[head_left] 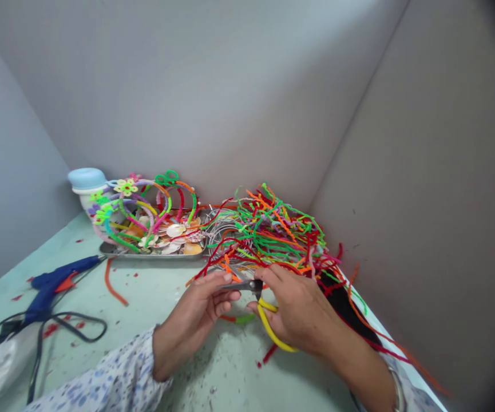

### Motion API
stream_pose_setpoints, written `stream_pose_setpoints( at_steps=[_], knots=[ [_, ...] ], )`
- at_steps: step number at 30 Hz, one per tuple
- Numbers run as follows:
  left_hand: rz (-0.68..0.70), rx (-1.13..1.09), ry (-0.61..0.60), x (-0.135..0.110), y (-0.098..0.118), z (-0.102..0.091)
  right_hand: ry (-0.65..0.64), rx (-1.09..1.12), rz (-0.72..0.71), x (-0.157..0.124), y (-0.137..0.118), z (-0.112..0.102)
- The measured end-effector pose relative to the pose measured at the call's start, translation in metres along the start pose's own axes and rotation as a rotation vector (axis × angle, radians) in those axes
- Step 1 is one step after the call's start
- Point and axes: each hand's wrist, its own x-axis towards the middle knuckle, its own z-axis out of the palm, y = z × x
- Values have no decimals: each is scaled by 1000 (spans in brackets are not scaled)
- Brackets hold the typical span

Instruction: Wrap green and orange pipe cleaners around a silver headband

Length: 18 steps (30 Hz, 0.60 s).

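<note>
My right hand (301, 309) is closed round the yellow handles of a pair of small cutters (268, 320), whose dark jaws point left at the middle of the table. My left hand (198, 315) pinches a thin piece at those jaws; it looks like a wire or pipe cleaner end, too small to name. Under both hands lies a curved orange and green pipe cleaner piece (238, 319). Just behind the hands spreads a big tangled heap of coloured pipe cleaners (273, 229).
A metal tray (153, 252) at the back left holds pipe-cleaner hoops with flowers and shells. Behind it stands a white jar with a blue lid (86, 183). A blue glue gun (54, 283) with black cord lies at the left. Grey walls enclose the green table (153, 297).
</note>
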Motion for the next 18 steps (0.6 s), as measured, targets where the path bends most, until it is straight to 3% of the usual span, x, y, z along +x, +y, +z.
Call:
stream_pose_setpoints(
  at_steps=[18],
  knots=[
    [-19,-44,17,-1,-1,-3,35,-32,-47,-2,2,2]
  ],
)
